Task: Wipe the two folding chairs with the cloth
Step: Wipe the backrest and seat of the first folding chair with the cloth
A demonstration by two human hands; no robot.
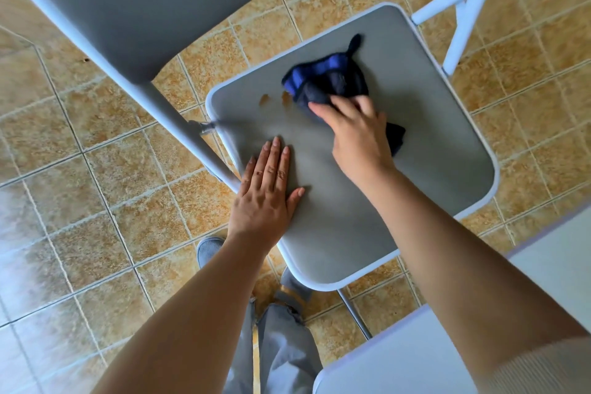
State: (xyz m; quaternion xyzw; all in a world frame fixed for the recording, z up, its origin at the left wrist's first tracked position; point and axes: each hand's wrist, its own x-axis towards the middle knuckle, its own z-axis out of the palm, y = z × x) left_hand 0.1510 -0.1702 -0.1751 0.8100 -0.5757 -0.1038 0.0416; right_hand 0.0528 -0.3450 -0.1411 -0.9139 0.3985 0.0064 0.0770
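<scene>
A grey folding chair with a white frame stands below me; its seat (431,150) fills the middle of the view and its backrest (128,9) rises at the upper left. Two small brown stains (275,98) mark the seat near its back edge. A dark blue cloth (326,80) lies bunched on the seat just right of the stains. My right hand (355,134) presses on the cloth's near side, fingers curled over it. My left hand (265,192) lies flat and empty on the seat's left edge. A second chair's seat (399,371) shows at the bottom right.
Tan floor tiles (112,169) surround the chair. White legs of another frame (463,3) stand at the upper right. A pale surface (559,265) sits at the right edge. My grey trousers and slippers (211,249) are beneath the seat's near corner.
</scene>
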